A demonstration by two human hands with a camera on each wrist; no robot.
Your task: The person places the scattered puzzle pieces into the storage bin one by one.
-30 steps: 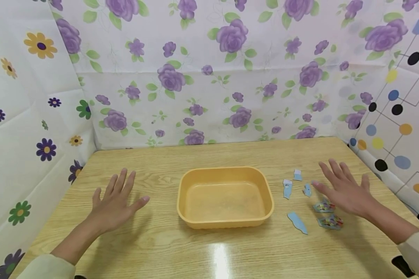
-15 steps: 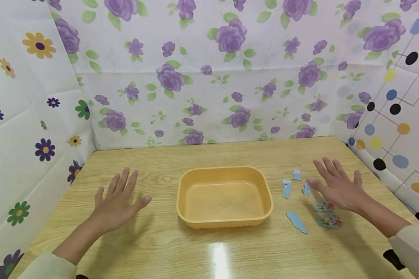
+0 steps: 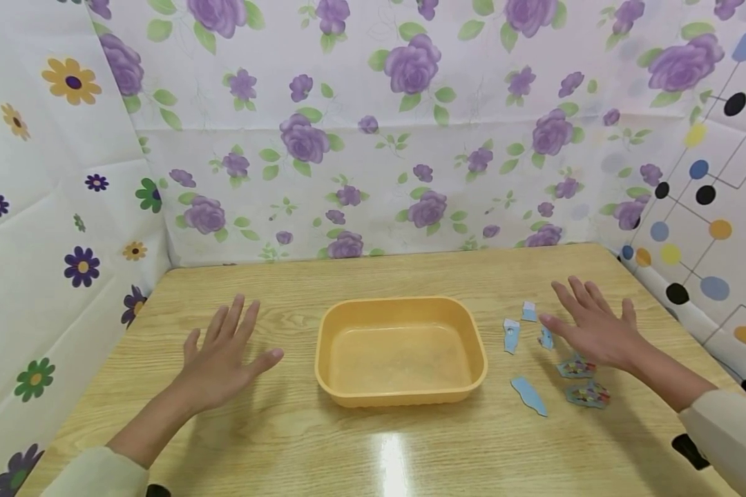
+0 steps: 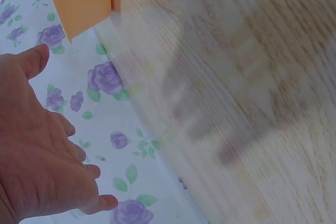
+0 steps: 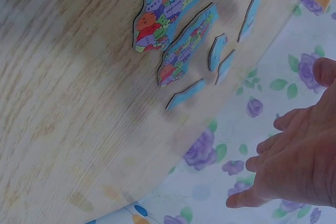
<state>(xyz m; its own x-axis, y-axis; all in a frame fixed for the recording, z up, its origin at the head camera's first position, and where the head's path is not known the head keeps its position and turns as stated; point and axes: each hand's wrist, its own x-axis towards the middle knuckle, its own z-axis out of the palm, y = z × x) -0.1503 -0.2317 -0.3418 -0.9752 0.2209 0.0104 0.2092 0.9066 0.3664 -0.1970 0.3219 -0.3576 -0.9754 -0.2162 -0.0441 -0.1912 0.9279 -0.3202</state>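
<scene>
Several flat map puzzle pieces lie on the table to the right of the yellow tray [image 3: 400,402]. Two carry colourful map regions, the nearer map piece [image 3: 588,395] and the farther map piece [image 3: 576,366]; the others are mostly light blue, such as the long blue piece [image 3: 528,395]. Above them, fingers spread, hovers my right hand [image 3: 599,335], touching nothing. My left hand [image 3: 217,366] is held over the table left of the tray, also spread and holding nothing. In the right wrist view a map piece [image 5: 181,51] shows printed regions with dark edges.
The wooden table [image 3: 298,449] ends at a flowered cloth [image 3: 360,172] behind. A daisy-patterned cloth [image 3: 31,228] hangs on the left and a dotted cloth [image 3: 715,228] on the right. Shadows of the hands fall on the tabletop.
Both hands have drifted slightly inward, the left one to the right and the right one to the left. The tray and puzzle pieces have stayed in place.
</scene>
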